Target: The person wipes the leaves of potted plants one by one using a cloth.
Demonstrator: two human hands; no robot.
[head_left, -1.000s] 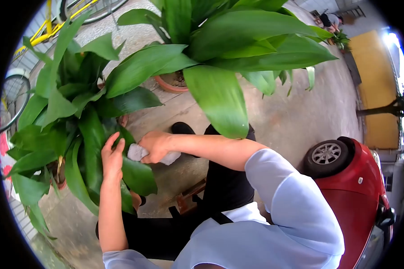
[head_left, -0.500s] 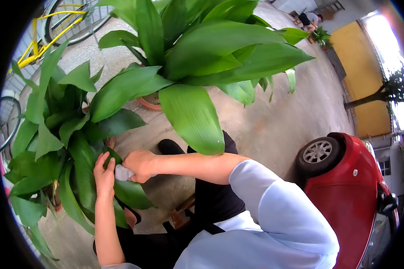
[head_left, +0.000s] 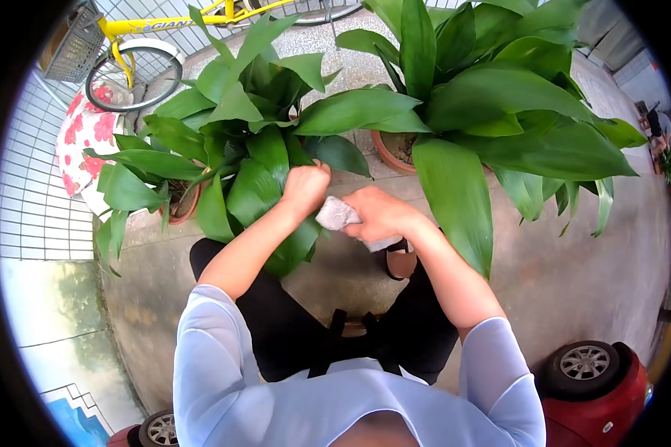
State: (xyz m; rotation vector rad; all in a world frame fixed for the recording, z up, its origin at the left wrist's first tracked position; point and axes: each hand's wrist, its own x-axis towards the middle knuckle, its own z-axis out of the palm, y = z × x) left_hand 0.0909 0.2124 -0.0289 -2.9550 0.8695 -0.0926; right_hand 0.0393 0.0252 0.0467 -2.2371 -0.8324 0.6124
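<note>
My left hand (head_left: 306,187) is closed among the broad green leaves of the left potted plant (head_left: 257,186); what its curled fingers grip is hidden. Just to its right, my right hand (head_left: 380,214) is wrapped round a crumpled grey cloth (head_left: 338,214). One end of the cloth sticks out toward my left hand, and another part hangs below my right hand. A long leaf of the right potted plant (head_left: 455,197) hangs beside my right forearm.
A yellow bicycle (head_left: 164,24) with a basket stands at the upper left, near a red-flowered cover (head_left: 89,134) and a tiled wall (head_left: 33,208). A terracotta pot (head_left: 391,158) holds the right plant. A red car (head_left: 600,398) is at the lower right.
The view has swung to the left, showing more bicycle and wall. My left hand has gone from spread fingers to a closed grip. The cloth is still in my right hand.
</note>
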